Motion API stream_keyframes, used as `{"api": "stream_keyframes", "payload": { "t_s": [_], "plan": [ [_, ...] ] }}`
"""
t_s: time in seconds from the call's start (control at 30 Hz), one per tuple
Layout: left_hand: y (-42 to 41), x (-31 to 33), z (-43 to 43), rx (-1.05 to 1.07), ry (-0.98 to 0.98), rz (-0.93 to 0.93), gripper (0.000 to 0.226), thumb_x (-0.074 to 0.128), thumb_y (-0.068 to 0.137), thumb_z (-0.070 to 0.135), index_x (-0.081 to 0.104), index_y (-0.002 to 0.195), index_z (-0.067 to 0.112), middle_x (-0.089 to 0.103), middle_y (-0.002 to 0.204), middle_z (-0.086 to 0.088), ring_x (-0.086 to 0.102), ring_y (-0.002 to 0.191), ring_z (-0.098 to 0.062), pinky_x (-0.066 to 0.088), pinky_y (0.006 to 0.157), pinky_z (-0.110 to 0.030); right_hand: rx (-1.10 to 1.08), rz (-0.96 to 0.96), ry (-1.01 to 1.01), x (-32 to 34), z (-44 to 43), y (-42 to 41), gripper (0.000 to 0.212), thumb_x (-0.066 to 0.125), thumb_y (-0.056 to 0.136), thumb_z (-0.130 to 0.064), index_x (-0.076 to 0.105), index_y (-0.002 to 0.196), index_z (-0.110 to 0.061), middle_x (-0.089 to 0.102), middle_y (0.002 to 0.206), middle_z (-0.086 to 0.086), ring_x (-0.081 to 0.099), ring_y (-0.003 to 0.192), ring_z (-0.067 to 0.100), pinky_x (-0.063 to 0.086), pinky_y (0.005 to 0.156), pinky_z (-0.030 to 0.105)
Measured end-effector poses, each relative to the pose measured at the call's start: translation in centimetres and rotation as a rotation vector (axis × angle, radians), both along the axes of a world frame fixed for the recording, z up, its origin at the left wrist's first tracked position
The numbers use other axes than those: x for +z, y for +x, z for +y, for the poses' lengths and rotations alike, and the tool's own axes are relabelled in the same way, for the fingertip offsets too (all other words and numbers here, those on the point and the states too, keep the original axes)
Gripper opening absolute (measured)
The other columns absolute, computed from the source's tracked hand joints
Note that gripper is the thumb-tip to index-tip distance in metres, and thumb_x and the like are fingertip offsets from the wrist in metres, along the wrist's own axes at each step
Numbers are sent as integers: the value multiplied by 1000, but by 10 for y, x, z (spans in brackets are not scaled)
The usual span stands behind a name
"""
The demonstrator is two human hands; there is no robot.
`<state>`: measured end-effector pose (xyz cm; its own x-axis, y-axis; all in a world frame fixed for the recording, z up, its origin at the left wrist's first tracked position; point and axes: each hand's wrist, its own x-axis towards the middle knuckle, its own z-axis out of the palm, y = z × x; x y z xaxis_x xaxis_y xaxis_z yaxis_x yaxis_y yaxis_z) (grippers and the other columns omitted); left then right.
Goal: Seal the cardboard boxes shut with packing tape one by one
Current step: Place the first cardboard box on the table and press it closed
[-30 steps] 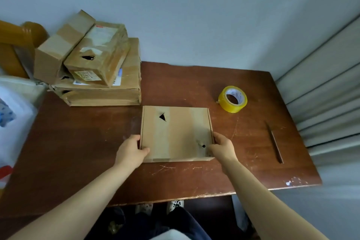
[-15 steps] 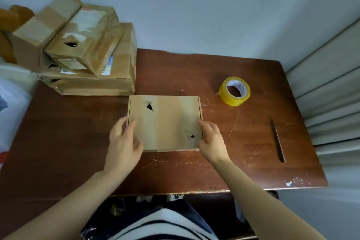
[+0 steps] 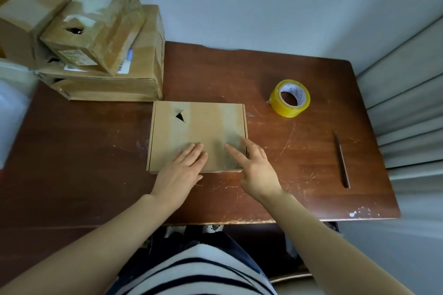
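Left hand (image 3: pixel 182 170): your fingers lie straight and together, flat on the lid near its front edge.
Right hand (image 3: pixel 256 170): your fingers are spread and straight, tips at the lid's right front corner.
Flat box (image 3: pixel 199 127): closed, in the middle of the table (image 3: pixel 311 175).
Tape roll (image 3: pixel 290 98): right of the box, apart.
Hidden: your hands cover the lid's front; the box stack (image 3: pixel 107 55) is cut off at left.

Black-and-white striped top (image 3: pixel 203 270), seemingly short-sleeved

L grip (image 3: pixel 180 170), R grip (image 3: pixel 257 171) moved onto box (image 3: pixel 206 124) top.
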<state>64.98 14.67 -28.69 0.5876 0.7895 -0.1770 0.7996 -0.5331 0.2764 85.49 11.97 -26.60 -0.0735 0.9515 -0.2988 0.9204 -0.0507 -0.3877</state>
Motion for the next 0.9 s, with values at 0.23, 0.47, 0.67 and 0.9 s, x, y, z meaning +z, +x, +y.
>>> {"api": "stream_keyframes", "payload": {
  "t_s": [0.23, 0.47, 0.67, 0.9],
  "plan": [
    [-34, 3, -9, 50, 81, 33, 51, 59, 93, 11, 43, 141, 7, 30, 152, -13, 27, 142, -31, 23, 117, -41, 132, -63, -58, 1, 5, -25, 78, 56, 81, -4, 31, 147, -35, 8, 159, 0, 3, 144, 21, 53, 90, 38],
    [-51, 3, -13, 121, 146, 22, 53, 79, 73, 2, 63, 124, 2, 54, 135, -18, 52, 124, -35, 45, 101, -49, 257, -167, -68, 0, 12, -44, 79, 56, 85, -8, 21, 150, -34, 1, 160, -1, -2, 145, 22, 54, 86, 36],
    [-50, -3, -13, 144, 166, 22, 53, 74, 79, 0, 59, 129, 4, 48, 141, -16, 46, 131, -33, 39, 108, -47, 322, -259, -92, 0, 12, -43, 81, 59, 87, -11, 16, 152, -30, -4, 160, 1, -6, 146, 24, 54, 84, 36],
    [-50, -4, -16, 141, 257, -35, 51, 86, 65, 5, 69, 113, 1, 62, 123, -20, 61, 112, -38, 52, 88, -55, 273, -231, -53, -2, 10, -49, 93, 57, 84, -2, 2, 153, -32, 1, 159, 6, 0, 145, 26, 45, 99, 36]
  ]
}}
